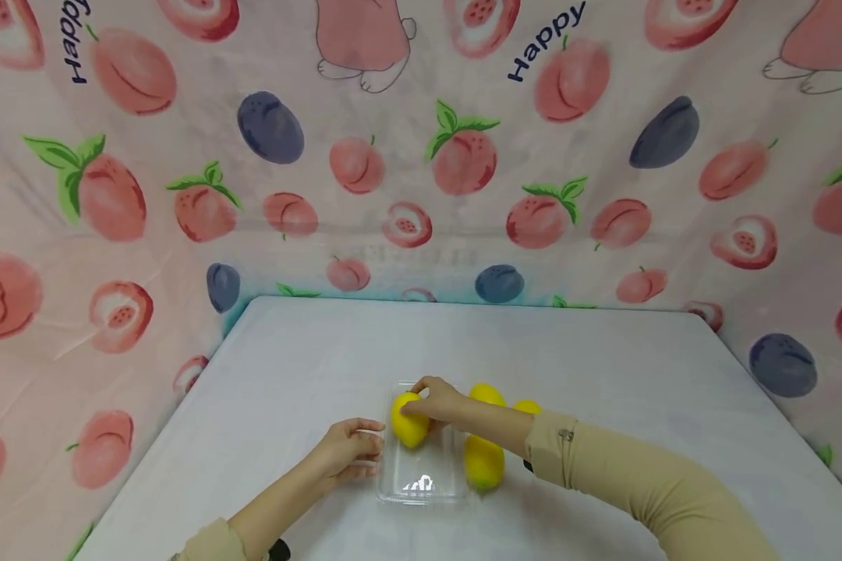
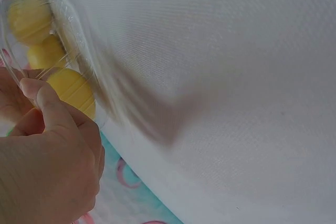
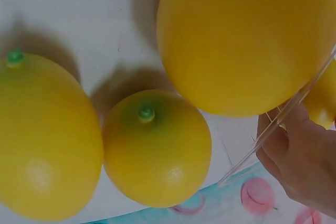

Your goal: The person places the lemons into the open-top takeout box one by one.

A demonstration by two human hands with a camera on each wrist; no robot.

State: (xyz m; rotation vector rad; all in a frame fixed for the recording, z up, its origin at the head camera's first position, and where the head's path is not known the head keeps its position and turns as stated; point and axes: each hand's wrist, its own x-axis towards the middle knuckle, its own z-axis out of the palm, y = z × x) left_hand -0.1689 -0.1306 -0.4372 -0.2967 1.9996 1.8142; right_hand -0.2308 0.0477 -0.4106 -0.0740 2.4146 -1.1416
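Observation:
A clear plastic box (image 1: 424, 483) lies on the white table. Over its far left part, my right hand (image 1: 442, 401) grips a yellow lemon (image 1: 408, 427) between thumb and fingers. My left hand (image 1: 351, 452) is at the box's left side, its fingers spread and the tips right at the wall. To the right of the box sit more lemons: a near one (image 1: 484, 462), a far one (image 1: 487, 393) and one partly hidden by the right forearm (image 1: 528, 407). Up close in the right wrist view, two lemons (image 3: 157, 150) show green stem ends.
The white tabletop (image 1: 323, 343) reaches back to a cloth backdrop (image 1: 407, 179) printed with peaches and plums, which also hangs at both sides. The right sleeve (image 1: 631, 475) crosses the table's near right part. A small black object (image 1: 279, 550) shows beside the left sleeve.

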